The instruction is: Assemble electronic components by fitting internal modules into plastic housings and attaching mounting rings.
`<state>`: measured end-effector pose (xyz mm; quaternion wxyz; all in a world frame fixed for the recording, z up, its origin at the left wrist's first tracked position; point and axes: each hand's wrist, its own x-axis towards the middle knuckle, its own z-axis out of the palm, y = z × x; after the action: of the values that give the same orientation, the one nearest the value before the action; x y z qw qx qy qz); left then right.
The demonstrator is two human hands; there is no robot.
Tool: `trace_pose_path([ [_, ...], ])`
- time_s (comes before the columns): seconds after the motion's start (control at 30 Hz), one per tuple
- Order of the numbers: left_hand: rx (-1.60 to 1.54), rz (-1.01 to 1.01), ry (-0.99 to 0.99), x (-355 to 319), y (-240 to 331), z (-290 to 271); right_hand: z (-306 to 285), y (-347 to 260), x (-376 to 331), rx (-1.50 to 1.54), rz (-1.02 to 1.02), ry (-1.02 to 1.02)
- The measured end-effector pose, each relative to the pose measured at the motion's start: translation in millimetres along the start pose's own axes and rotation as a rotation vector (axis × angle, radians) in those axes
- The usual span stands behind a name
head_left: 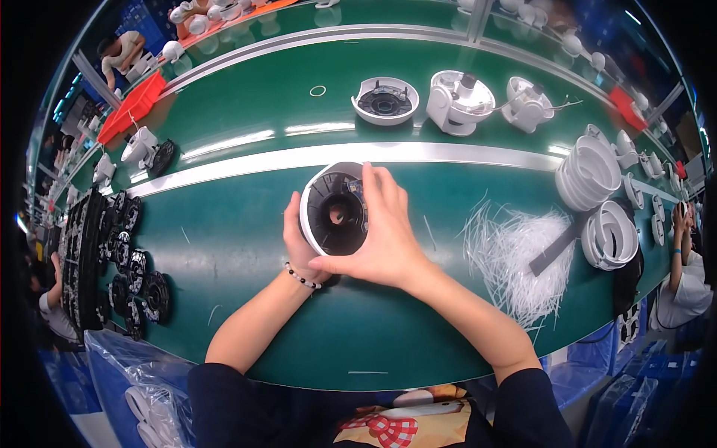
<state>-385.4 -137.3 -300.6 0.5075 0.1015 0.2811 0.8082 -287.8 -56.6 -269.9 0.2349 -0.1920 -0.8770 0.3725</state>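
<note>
- Numerous black round parts (134, 272), heaped beside dark stacked trays (80, 257) on the left of my green bench (246, 194); a careless swing of my left sleeve (224, 396) could topple them
- Left hand, mine (296, 235), beaded bracelet (302, 278) at the wrist: cupped around the housing's left side, most fingers hidden behind; a slackened palm might let the piece slide
- One white housing with black interior (326, 235), held between my two hands over the bench, hollow side facing me; skin shows through its central opening, where a finger could snag
- Right hand, mine (385, 224): spread around the housing's right side, fingers at the upper rim, thumb at the lower edge; squeezing hard could strain the inner parts
- Three white assemblies (461, 101), far side, well apart from my hands; an overlong reach might knock one
- One heap of pale strips (523, 261); a strand clinging to my right forearm (478, 321) could drop into the hollow
- One grey bar (554, 245) across the heap, near piled white shells (590, 175); dragging it may tip them
</note>
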Motion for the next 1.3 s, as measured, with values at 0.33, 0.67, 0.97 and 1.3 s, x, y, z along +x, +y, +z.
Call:
trace_pose_path([
  [0.33,0.137,0.059,-0.066,1,-7,-3,-2,2,6,0.082,0.134,-0.058],
  [0.67,0.150,0.163,-0.057,2,-9,1,32,13,-3,0.160,0.096,0.144],
  [0.97,0.009,-0.066,-0.258,6,-1,-15,27,9,-5,0.166,0.004,0.285],
  [1.3,0.427,0.014,-0.243,2,5,4,14,12,-3,0.189,-0.177,0.361],
])
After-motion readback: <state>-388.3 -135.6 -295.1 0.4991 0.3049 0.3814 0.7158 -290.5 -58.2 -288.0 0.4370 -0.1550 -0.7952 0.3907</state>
